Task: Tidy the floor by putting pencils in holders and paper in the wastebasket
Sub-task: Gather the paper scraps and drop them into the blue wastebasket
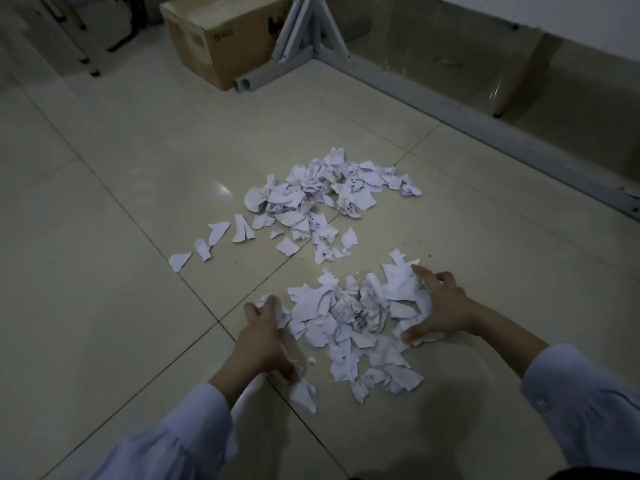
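A near heap of torn and crumpled white paper (349, 320) lies on the tiled floor between my hands. My left hand (263, 337) is at its left edge, fingers curled round a crumpled scrap. My right hand (440, 306) rests on the right edge of the heap, fingers spread and pressing on the paper. A larger far heap of paper scraps (322, 192) lies further out, with a few loose scraps (211, 240) trailing to its left. No pencils, holders or wastebasket show in this view.
A cardboard box (221, 36) stands at the back. A grey metal frame (485, 136) runs along the floor from beside the box to the right edge. Chair legs (90, 60) stand at the back left. The wall base runs along the back right.
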Available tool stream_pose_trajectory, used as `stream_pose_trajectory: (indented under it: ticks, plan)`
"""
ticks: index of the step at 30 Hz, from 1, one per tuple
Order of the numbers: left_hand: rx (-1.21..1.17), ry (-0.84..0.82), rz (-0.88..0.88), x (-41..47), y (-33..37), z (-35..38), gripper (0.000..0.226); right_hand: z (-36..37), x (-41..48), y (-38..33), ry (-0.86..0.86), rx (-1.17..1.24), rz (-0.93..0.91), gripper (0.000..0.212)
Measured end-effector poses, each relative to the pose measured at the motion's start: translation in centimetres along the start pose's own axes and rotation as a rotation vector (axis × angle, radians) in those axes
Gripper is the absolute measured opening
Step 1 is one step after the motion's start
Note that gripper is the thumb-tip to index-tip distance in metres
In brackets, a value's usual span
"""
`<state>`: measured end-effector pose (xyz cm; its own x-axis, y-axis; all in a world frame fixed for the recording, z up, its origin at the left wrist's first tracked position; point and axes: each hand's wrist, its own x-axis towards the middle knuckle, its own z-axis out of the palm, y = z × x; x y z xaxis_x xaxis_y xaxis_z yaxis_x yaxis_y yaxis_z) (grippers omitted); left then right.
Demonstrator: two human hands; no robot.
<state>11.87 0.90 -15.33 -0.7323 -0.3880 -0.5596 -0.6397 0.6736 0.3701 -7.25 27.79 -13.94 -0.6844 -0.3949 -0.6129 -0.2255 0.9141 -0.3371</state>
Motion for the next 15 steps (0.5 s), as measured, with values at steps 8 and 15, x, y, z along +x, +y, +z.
stream_pose_trajectory:
  ticks: [8,15]
  plan:
    - [-0.015,-0.025,0.123,2.0,5.0,1.5,0.144,2.4,0.9,-3.4,-0.01,-0.008,-0.171,0.144]
    - [0.011,-0.029,0.204,2.6,7.0,1.8,0.143,4.7,2.1,-5.0,0.071,-0.077,-0.251,0.14]
